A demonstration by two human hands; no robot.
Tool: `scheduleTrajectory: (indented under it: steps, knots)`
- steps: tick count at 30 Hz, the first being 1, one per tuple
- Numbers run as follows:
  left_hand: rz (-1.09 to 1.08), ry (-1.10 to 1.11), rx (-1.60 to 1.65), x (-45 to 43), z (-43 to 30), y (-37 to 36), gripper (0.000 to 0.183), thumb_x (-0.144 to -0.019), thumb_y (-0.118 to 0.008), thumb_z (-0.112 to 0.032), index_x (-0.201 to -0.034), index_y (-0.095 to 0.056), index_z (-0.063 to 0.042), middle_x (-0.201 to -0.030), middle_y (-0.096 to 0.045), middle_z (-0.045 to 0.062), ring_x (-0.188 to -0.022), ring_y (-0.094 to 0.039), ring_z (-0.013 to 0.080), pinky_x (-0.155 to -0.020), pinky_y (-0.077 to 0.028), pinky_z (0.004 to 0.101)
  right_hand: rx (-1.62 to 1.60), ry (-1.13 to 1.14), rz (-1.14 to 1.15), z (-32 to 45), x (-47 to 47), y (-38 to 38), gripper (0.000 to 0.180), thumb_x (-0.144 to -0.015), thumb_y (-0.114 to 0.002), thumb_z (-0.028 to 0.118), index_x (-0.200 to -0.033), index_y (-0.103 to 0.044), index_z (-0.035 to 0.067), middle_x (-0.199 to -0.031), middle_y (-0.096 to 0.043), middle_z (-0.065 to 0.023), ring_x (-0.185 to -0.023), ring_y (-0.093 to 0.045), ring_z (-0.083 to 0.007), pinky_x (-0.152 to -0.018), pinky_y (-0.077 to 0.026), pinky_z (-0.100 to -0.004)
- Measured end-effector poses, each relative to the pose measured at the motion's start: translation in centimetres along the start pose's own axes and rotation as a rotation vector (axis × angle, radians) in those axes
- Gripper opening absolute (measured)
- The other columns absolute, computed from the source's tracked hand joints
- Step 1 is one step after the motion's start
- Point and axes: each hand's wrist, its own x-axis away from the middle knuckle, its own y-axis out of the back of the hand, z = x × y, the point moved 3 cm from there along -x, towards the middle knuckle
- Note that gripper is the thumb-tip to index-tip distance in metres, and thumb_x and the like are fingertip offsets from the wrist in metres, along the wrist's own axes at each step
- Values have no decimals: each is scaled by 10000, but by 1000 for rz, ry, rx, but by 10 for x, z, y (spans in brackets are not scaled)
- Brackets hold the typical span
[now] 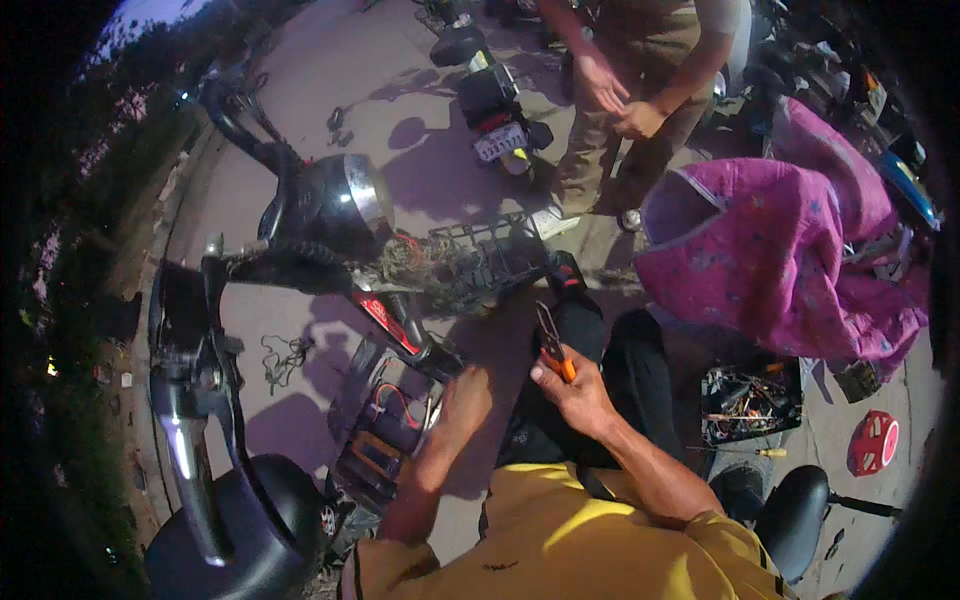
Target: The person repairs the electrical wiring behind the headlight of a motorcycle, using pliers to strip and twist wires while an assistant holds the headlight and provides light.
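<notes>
My right hand [581,396] grips orange-handled pliers [553,346], their metal jaws pointing up and away from me over my dark trouser leg. To the left, the fingers of my left hand [469,399] are curled beside the frame of an electric scooter; whether they hold anything is hidden. Just left of that hand, dark battery blocks [375,442] sit in an uncovered bay, with a red wire [401,399] over them. Beyond both hands lies a tangle of thin wires [416,255] by an exposed metal frame [499,255]. A red side panel [386,322] slopes toward the left hand.
A person [637,82] stands ahead, hands together. On the right are a pink cloth cover [757,255], a black box of tools and wires [750,401], a screwdriver [769,452] and a red plastic stool [874,442]. The scooter's black seat [232,517] lies left; a parked motorcycle [491,97] stands beyond.
</notes>
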Motion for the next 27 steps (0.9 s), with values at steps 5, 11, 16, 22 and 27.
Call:
scheduleTrajectory:
  steps: [5,11,16,22,27]
  knots:
    - [-729,-518,-179,-26,-41,170,223,-898,-581,-36,-1098,-652,33,-1082,-666,174,-1045,-652,357,-888,-550,434,62,-68,-39,34,29,5,254,-967,-691,230,-1079,-624,13,-884,-609,-49,-837,-537,-122,-772,-471,-316]
    - [-327,-127,-738,-127,10,201,138,-834,-675,-62,-953,-733,-20,-1084,-720,224,-883,-760,303,-687,-617,411,103,74,-4,57,37,7,322,-957,-700,233,-1171,-613,9,-968,-668,-81,-896,-602,-171,-835,-487,-338]
    - [-260,-119,-696,-118,10,202,170,-904,-607,-75,-996,-723,8,-1104,-707,255,-959,-731,370,-787,-586,459,-1,61,-33,37,32,10,222,-963,-717,175,-1115,-611,54,-862,-547,25,-761,-490,-72,-686,-430,-257]
    - [-666,-173,-6,-97,23,206,233,-1016,-516,-202,-1098,-625,-13,-1053,-683,238,-1013,-650,471,-858,-505,539,-136,56,-20,39,12,4,195,-974,-689,132,-1113,-602,27,-907,-587,-10,-768,-557,-98,-714,-536,-291]
    - [-727,-130,185,-85,23,209,259,-1033,-514,-250,-1110,-660,-50,-1044,-693,251,-1009,-642,475,-833,-499,528,-360,-26,135,90,3,-13,165,-981,-656,133,-1093,-604,23,-864,-609,-31,-732,-601,-117,-692,-572,-315]
